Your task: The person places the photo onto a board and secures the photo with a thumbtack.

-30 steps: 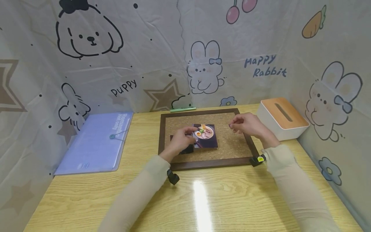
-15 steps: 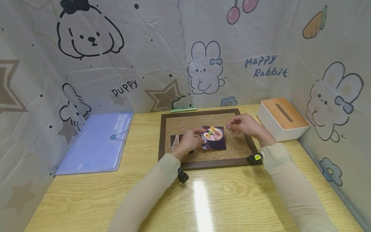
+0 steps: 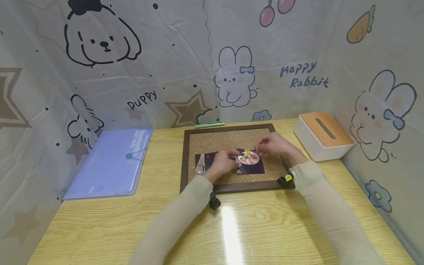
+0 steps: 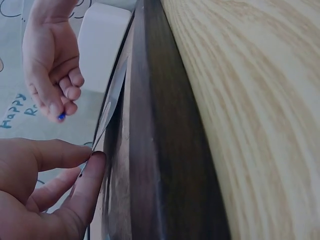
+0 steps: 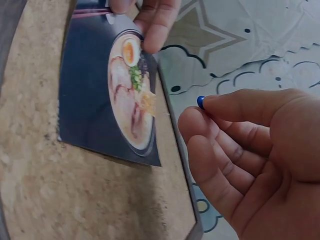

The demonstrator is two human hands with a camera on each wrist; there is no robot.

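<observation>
My left hand [image 3: 223,162] pinches a photo of a ramen bowl [image 3: 250,167] by its left edge, above the cork board [image 3: 225,138]. In the left wrist view the photo tilts slightly off the board. Between the thumb and forefinger of my right hand [image 3: 274,144] is a small blue push pin [image 5: 201,102], of which only the round head shows. The right hand hovers by the photo's upper right corner. A second, dark photo [image 3: 200,160] with a red pin [image 3: 208,156] in it lies on the board, partly covered by my left hand.
A dark wooden frame [image 3: 184,165] borders the board. A green pen [image 3: 210,125] lies behind it. A white tissue box [image 3: 319,147] with a wooden lid stands at the right, and a blue document folder [image 3: 106,165] lies at the left. A patterned curtain encloses the table.
My left hand has carried the ramen photo to the right and slightly nearer, uncovering more of the second photo. My right hand has moved left toward the ramen photo with the blue push pin.
</observation>
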